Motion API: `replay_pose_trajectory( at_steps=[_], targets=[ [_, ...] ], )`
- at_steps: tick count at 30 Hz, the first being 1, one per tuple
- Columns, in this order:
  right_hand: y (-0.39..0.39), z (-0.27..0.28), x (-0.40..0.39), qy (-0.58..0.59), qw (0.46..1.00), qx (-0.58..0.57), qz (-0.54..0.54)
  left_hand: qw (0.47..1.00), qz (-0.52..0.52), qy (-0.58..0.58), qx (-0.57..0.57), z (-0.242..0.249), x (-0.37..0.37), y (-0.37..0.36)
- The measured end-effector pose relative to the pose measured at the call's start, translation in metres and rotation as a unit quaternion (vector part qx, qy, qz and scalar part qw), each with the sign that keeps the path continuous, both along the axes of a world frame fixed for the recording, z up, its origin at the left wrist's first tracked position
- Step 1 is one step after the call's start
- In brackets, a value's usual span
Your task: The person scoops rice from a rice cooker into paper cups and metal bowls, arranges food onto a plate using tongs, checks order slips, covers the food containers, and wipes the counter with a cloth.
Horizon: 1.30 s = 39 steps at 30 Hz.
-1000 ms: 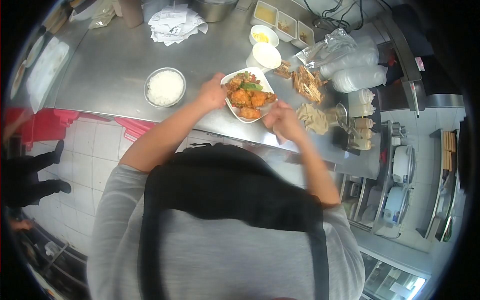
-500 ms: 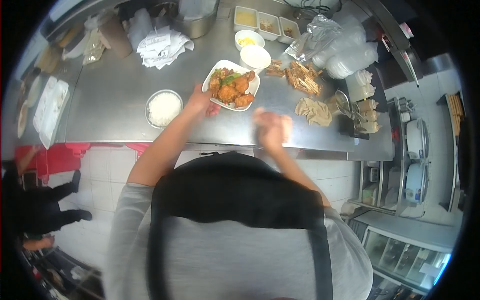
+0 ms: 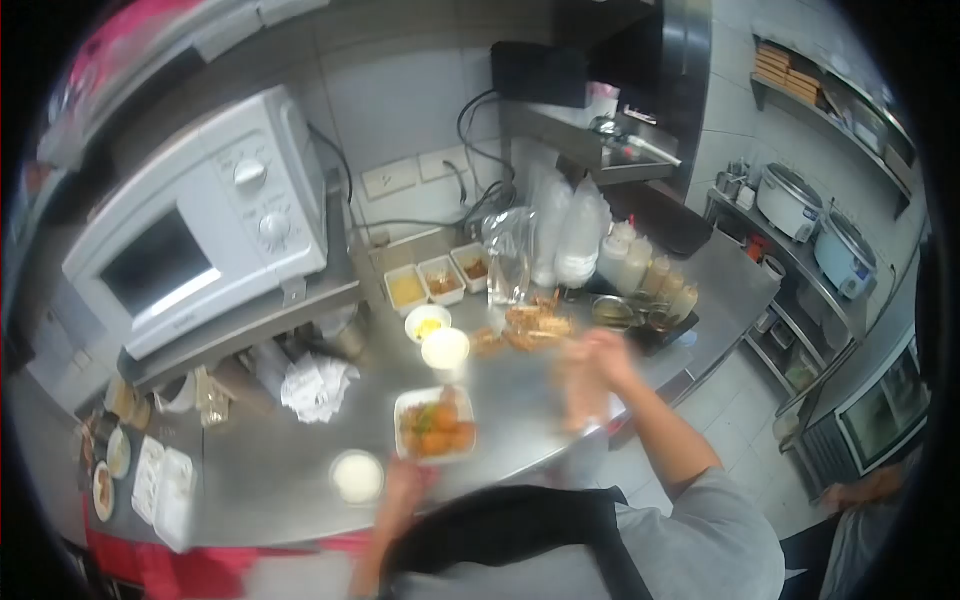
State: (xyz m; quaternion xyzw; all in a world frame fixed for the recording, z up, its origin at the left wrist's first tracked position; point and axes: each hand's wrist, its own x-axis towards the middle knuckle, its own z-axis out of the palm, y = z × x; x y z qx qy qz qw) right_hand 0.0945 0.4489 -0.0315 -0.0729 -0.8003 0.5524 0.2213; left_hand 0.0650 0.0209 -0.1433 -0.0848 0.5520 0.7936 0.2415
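Worktop (image 3: 270, 480): the plate (image 3: 402, 408) is on it or just above; blur hides which. Your right hand (image 3: 606, 358) is well to the right of the plate; motion blur, can't tell if that grip is closed or holding anything. Your left hand (image 3: 405, 488) is at the plate's near edge, seemingly touching; can't tell if its grip has hold. My judgement: steady the plate by its near rim, level, fingertips clear of the fried food (image 3: 437, 430).

Counts, largest down. One microwave (image 3: 190, 225), beyond the plate, leftward. Two rice cookers (image 3: 792, 200), far off right of it. One plate; its pieces too blurred to count. One portion of rice (image 3: 358, 477), left of it, nearer you. Squeeze bottles (image 3: 636, 265), at least five, beyond it rightward. Three rectangular tubs (image 3: 412, 306), beyond it.
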Motion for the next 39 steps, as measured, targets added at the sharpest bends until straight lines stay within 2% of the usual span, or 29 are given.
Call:
replay_pose_trajectory(
  at_steps=[1, 2, 3, 5, 7, 10, 13, 14, 15, 17, 18, 21, 25, 26, 29, 32, 36, 39],
  targets=[
    [-0.007, 0.006, -0.01, 0.038, 0.998, 0.058, -0.008, 1.0, 0.012, -0.002, -0.011, 0.017, 0.009, 0.004],
    [-0.018, 0.002, -0.015, 0.068, 0.976, 0.205, -0.03, 0.999, 0.026, -0.006, -0.022, 0.039, 0.024, 0.007],
    [-0.03, -0.009, -0.019, 0.095, 0.931, 0.347, -0.053, 1.0, 0.025, -0.004, -0.016, 0.048, 0.029, 0.008],
    [-0.051, -0.035, -0.027, 0.132, 0.954, 0.227, 0.145, 1.0, 0.027, -0.001, 0.002, 0.06, 0.035, 0.014],
    [-0.09, -0.013, 0.003, 0.096, 0.958, 0.114, 0.246, 1.0, -0.012, 0.003, -0.028, 0.072, 0.039, 0.019],
    [-0.09, -0.009, 0.009, 0.036, 0.958, 0.063, 0.279, 0.998, -0.021, -0.01, -0.058, 0.099, 0.042, 0.053],
    [-0.051, -0.011, 0.003, 0.045, 0.948, 0.015, 0.315, 0.998, -0.023, -0.027, -0.043, 0.124, 0.051, 0.106],
    [-0.032, 0.003, 0.007, 0.089, 0.941, 0.056, 0.323, 0.998, -0.027, -0.035, -0.034, 0.129, 0.053, 0.124],
    [-0.01, 0.018, 0.01, 0.019, 0.932, -0.04, 0.359, 0.998, -0.03, -0.043, -0.025, 0.131, 0.054, 0.141],
    [0.034, 0.039, 0.015, -0.128, 0.873, -0.227, 0.413, 0.997, -0.053, -0.051, 0.009, 0.126, 0.057, 0.171],
    [0.058, 0.044, 0.015, -0.179, 0.863, -0.247, 0.402, 0.996, -0.065, -0.053, 0.026, 0.125, 0.058, 0.188],
    [0.125, 0.056, 0.022, -0.216, 0.859, -0.184, 0.425, 0.996, -0.076, -0.02, 0.043, 0.144, 0.074, 0.246],
    [0.182, 0.057, 0.036, -0.222, 0.875, -0.171, 0.396, 0.996, -0.087, -0.035, -0.011, 0.179, 0.091, 0.31],
    [0.192, 0.077, 0.049, -0.236, 0.889, -0.154, 0.36, 0.988, -0.148, -0.017, 0.035, 0.186, 0.091, 0.316],
    [0.23, 0.082, 0.068, -0.218, 0.869, -0.296, 0.331, 0.983, -0.172, 0.037, 0.044, 0.2, 0.096, 0.344],
    [0.263, 0.105, 0.094, -0.205, 0.865, -0.38, 0.256, 0.97, -0.184, 0.159, 0.013, 0.214, 0.095, 0.357],
    [0.313, 0.119, 0.125, -0.155, 0.88, -0.423, 0.15, 0.981, -0.069, 0.181, -0.002, 0.17, 0.085, 0.347],
    [0.352, 0.124, 0.129, -0.124, 0.913, -0.388, 0.028, 0.983, 0.053, 0.162, -0.07, 0.126, 0.098, 0.329]
  ],
)
